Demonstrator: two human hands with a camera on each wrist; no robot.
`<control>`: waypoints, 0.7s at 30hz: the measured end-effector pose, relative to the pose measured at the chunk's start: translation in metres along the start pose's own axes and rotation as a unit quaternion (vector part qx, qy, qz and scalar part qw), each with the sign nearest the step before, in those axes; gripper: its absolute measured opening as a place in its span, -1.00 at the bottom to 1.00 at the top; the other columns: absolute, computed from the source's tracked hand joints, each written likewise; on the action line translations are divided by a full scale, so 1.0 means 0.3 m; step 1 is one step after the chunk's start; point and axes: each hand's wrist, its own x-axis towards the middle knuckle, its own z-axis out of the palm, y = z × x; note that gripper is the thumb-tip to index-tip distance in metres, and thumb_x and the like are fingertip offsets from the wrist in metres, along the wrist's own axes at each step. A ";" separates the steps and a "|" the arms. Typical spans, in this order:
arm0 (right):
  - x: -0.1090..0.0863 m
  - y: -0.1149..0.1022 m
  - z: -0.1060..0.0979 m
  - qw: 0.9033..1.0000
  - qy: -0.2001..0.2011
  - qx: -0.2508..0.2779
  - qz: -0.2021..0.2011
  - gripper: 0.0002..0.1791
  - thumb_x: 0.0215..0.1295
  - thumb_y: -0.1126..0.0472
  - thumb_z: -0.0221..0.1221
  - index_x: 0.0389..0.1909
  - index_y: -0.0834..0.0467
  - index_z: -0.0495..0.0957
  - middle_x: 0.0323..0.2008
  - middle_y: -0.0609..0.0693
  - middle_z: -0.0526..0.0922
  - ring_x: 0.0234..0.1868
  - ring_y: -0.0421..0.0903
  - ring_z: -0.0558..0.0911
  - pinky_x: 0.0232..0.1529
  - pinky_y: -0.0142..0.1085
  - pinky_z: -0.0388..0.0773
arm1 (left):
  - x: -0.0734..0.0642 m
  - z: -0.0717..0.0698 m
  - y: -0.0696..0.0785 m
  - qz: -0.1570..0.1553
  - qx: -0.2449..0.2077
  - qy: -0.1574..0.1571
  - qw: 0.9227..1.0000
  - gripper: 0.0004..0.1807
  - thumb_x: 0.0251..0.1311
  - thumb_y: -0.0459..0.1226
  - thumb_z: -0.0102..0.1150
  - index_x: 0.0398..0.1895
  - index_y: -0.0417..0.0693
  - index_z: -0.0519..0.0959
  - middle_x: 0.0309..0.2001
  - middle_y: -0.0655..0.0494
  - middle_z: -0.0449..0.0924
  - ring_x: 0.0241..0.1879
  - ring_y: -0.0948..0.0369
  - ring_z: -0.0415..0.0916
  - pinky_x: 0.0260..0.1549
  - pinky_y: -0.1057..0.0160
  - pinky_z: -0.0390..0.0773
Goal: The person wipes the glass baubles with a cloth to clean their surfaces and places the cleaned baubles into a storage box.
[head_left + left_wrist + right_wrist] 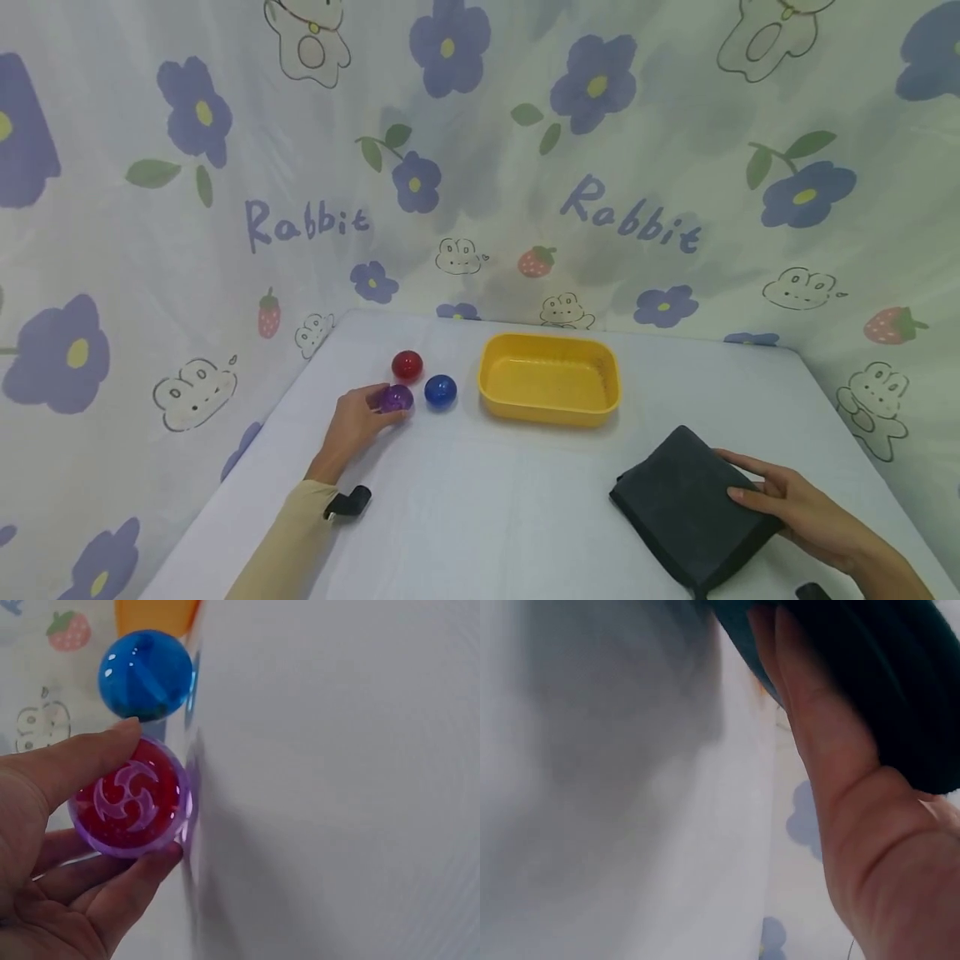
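Observation:
My left hand (358, 425) pinches a translucent purple ball (397, 398) between thumb and fingers, low over the white table. In the left wrist view, the purple ball (129, 796) has a pale swirl mark and red shows through its middle. A red ball (407, 366) sits just behind it, and a blue ball (440, 391) stands to its right. At the right front, my right hand (802, 508) grips the edge of a dark grey folded cloth (690, 508), thumb on top. The right wrist view shows my fingers beneath the folded cloth (900, 682).
A yellow rectangular tray (547, 416) stands at the back middle of the white table (510, 517), right of the balls. A patterned curtain (495, 142) with flowers and rabbits hangs behind the table and along both sides.

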 end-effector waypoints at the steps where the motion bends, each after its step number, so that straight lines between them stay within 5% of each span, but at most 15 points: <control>1: 0.002 -0.008 0.007 1.000 0.001 0.000 -0.006 -0.43 0.66 0.26 -0.09 0.38 -0.49 0.35 0.22 -0.45 0.60 0.21 -0.32 0.68 0.18 -0.31 0.69 | -0.002 -0.002 0.002 -0.002 0.000 -0.001 1.000 -0.13 0.14 -0.06 0.52 0.45 -0.27 0.40 0.36 -0.32 0.50 0.35 -0.24 0.48 0.34 -0.18 0.53; 7: 0.010 -0.061 0.043 0.999 0.003 -0.011 -0.040 -0.41 0.66 0.28 -0.10 0.41 -0.48 0.34 0.22 -0.45 0.61 0.22 -0.30 0.68 0.16 -0.30 0.70 | -0.023 -0.015 0.036 0.019 -0.033 0.008 0.999 -0.14 0.14 -0.03 0.53 0.42 -0.27 0.44 0.33 -0.30 0.55 0.29 -0.20 0.57 0.24 -0.11 0.63; 12: 0.016 -0.102 0.068 0.996 0.008 -0.018 -0.085 -0.37 0.65 0.34 -0.13 0.42 -0.45 0.34 0.19 -0.25 0.71 0.18 -0.16 0.73 0.11 -0.27 0.73 | -0.038 -0.018 0.109 0.031 -0.070 0.007 0.997 -0.12 0.12 -0.03 0.54 0.44 -0.25 0.42 0.37 -0.28 0.52 0.30 -0.19 0.57 0.24 -0.08 0.63; 21: 0.052 -0.155 0.127 0.984 0.111 -0.088 -0.111 -0.35 0.62 0.29 -0.01 0.63 -0.09 0.14 0.06 -0.30 0.75 0.12 -0.32 0.72 0.05 -0.38 0.73 | -0.057 0.003 0.236 0.043 -0.108 0.011 0.993 -0.17 0.07 -0.01 0.58 0.37 -0.18 0.51 0.33 -0.20 0.57 0.26 -0.13 0.61 0.20 -0.02 0.67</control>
